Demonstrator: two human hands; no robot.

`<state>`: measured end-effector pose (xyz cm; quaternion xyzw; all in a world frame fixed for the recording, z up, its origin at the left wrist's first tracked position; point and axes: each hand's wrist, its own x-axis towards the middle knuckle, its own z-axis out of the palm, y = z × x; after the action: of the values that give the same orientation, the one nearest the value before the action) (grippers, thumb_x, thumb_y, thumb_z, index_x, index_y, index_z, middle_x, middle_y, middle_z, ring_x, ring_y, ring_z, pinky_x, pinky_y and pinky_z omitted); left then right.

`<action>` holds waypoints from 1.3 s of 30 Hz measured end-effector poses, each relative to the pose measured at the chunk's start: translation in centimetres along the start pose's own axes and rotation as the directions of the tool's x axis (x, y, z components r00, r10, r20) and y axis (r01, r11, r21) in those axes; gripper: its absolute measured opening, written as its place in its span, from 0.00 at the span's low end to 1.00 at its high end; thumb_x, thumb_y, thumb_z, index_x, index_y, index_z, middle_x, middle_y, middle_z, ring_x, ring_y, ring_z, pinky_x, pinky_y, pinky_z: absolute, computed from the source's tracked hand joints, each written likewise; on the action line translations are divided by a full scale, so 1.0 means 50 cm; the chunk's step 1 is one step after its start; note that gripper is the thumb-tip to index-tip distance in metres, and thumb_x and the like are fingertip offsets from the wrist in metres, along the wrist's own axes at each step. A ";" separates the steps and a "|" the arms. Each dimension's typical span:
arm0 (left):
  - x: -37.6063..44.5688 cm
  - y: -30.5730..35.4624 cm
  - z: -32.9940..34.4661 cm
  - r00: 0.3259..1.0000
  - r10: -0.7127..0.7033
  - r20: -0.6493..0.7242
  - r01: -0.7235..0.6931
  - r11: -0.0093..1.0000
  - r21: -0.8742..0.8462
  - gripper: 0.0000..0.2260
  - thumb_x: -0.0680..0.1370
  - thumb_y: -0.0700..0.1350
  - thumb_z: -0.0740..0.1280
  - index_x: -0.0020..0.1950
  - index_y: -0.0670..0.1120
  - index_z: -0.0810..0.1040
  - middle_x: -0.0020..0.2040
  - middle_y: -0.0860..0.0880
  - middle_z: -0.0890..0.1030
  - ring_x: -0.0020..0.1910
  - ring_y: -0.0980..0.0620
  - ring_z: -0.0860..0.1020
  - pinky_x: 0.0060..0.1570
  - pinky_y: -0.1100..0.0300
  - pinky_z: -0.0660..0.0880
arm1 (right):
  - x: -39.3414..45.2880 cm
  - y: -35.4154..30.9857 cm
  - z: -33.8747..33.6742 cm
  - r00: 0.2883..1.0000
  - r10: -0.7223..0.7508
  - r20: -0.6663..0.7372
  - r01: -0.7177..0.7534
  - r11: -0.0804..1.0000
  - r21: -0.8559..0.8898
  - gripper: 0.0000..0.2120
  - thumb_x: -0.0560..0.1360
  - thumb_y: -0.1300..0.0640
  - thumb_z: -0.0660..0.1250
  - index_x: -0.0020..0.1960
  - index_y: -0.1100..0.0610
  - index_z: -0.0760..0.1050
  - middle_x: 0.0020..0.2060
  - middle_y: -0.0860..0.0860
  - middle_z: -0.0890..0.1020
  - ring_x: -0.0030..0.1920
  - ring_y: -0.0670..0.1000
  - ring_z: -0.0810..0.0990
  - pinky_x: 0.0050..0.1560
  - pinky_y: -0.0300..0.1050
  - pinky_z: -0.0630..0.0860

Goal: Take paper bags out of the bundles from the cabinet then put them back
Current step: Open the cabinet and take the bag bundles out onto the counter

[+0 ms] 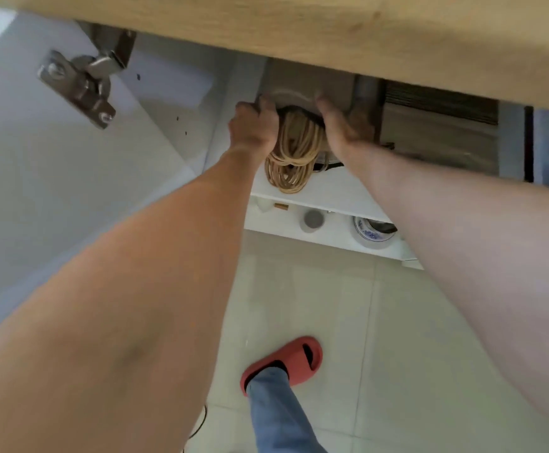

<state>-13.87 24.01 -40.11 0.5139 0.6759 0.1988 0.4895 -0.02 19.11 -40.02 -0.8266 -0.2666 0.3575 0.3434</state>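
The bundle of paper bags [309, 83], brown and flat with its tan twisted handles [294, 152] hanging forward in a thick loop, is held at the front of the upper cabinet shelf [338, 191]. It is gripped on both sides by the left hand [253, 125] and right hand [341, 124], fingers apparently curled round its edges. Loose handles could be snagged on the shelf edge, or bags could be spilled toward the blue-and-white bowl [372, 233] below.

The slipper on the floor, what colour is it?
The slipper is coral red, with a blue trouser leg above it. The head view, the only one, shows it.
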 end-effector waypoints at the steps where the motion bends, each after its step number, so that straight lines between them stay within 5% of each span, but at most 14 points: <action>1: -0.001 -0.001 -0.005 1.000 -0.015 0.012 0.015 0.998 -0.056 0.26 0.78 0.63 0.56 0.63 0.43 0.73 0.63 0.40 0.76 0.60 0.40 0.76 0.61 0.49 0.74 | -0.003 0.006 0.000 1.000 0.005 0.001 -0.005 1.000 0.005 0.38 0.77 0.34 0.64 0.81 0.48 0.56 0.76 0.53 0.68 0.74 0.57 0.68 0.65 0.43 0.65; 3: -0.017 -0.005 -0.017 0.998 -0.053 0.034 0.057 0.989 -0.135 0.29 0.72 0.69 0.57 0.58 0.47 0.71 0.58 0.43 0.75 0.58 0.40 0.76 0.57 0.43 0.77 | -0.022 0.022 -0.005 1.000 -0.017 0.003 0.017 1.000 -0.015 0.40 0.75 0.31 0.64 0.80 0.49 0.60 0.74 0.55 0.70 0.73 0.59 0.69 0.66 0.46 0.66; 7: -0.091 -0.034 -0.031 0.981 -0.138 0.138 0.144 0.989 -0.035 0.42 0.67 0.76 0.55 0.70 0.48 0.64 0.65 0.43 0.73 0.61 0.40 0.75 0.58 0.42 0.76 | -0.095 0.067 -0.007 0.997 -0.071 0.042 0.072 0.997 -0.024 0.36 0.77 0.33 0.63 0.76 0.53 0.65 0.70 0.57 0.74 0.69 0.60 0.73 0.61 0.46 0.68; 12: -0.219 -0.123 -0.074 0.970 -0.143 0.195 0.159 0.985 -0.068 0.32 0.67 0.71 0.62 0.68 0.62 0.67 0.64 0.50 0.78 0.58 0.44 0.78 0.56 0.42 0.77 | -0.260 0.108 -0.020 0.994 -0.019 0.104 0.013 0.999 0.052 0.36 0.67 0.30 0.70 0.67 0.50 0.72 0.60 0.55 0.79 0.58 0.56 0.79 0.58 0.46 0.74; 18: -0.496 -0.159 -0.164 0.976 0.041 0.215 -0.022 0.995 -0.093 0.24 0.75 0.60 0.62 0.71 0.59 0.67 0.61 0.53 0.79 0.59 0.50 0.78 0.59 0.46 0.76 | -0.536 0.139 -0.117 0.993 -0.054 0.108 0.051 0.998 0.029 0.34 0.64 0.30 0.72 0.63 0.47 0.75 0.57 0.51 0.79 0.56 0.51 0.80 0.60 0.53 0.79; 21: -0.634 -0.143 -0.212 0.971 0.122 0.207 -0.116 0.992 -0.043 0.22 0.81 0.55 0.60 0.74 0.52 0.66 0.60 0.55 0.76 0.60 0.52 0.75 0.58 0.60 0.70 | -0.677 0.121 -0.176 0.996 -0.064 0.062 0.063 0.998 0.020 0.30 0.65 0.32 0.73 0.61 0.46 0.76 0.56 0.51 0.79 0.55 0.48 0.80 0.60 0.51 0.79; 27: -0.827 -0.122 -0.300 0.968 0.159 0.195 -0.157 0.987 -0.027 0.30 0.77 0.63 0.57 0.77 0.51 0.61 0.67 0.49 0.74 0.68 0.49 0.69 0.69 0.46 0.65 | -0.884 0.082 -0.258 0.990 -0.139 -0.035 0.140 0.989 0.044 0.25 0.72 0.37 0.71 0.65 0.48 0.76 0.56 0.51 0.76 0.56 0.48 0.76 0.58 0.43 0.74; 31: -0.892 -0.079 -0.344 0.949 0.306 0.075 -0.305 0.952 -0.023 0.28 0.81 0.59 0.58 0.78 0.49 0.59 0.73 0.48 0.68 0.72 0.49 0.63 0.71 0.52 0.59 | -0.941 0.039 -0.294 0.944 -0.302 -0.130 0.309 0.951 0.033 0.29 0.69 0.35 0.68 0.64 0.50 0.77 0.56 0.51 0.79 0.56 0.45 0.75 0.53 0.24 0.68; 35: -0.899 0.000 -0.365 0.885 0.466 -0.004 -0.466 0.884 -0.035 0.29 0.80 0.60 0.57 0.77 0.48 0.60 0.72 0.49 0.69 0.70 0.51 0.65 0.67 0.56 0.60 | -0.933 -0.033 -0.335 0.881 -0.428 -0.203 0.439 0.898 0.011 0.32 0.70 0.36 0.68 0.67 0.54 0.74 0.57 0.52 0.78 0.57 0.44 0.74 0.53 0.22 0.67; 39: -0.819 0.106 -0.356 0.840 0.542 -0.018 -0.542 0.840 -0.035 0.29 0.79 0.63 0.56 0.76 0.49 0.62 0.70 0.49 0.72 0.67 0.50 0.69 0.68 0.46 0.66 | -0.846 -0.117 -0.365 0.851 -0.466 -0.243 0.481 0.877 0.004 0.33 0.70 0.35 0.67 0.69 0.54 0.73 0.58 0.52 0.78 0.54 0.40 0.71 0.51 0.21 0.67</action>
<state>-26.94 -6.16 -9.42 0.6736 0.5010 0.3436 0.4209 -12.51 -13.16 -9.03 -0.7603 -0.4077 0.1701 0.4762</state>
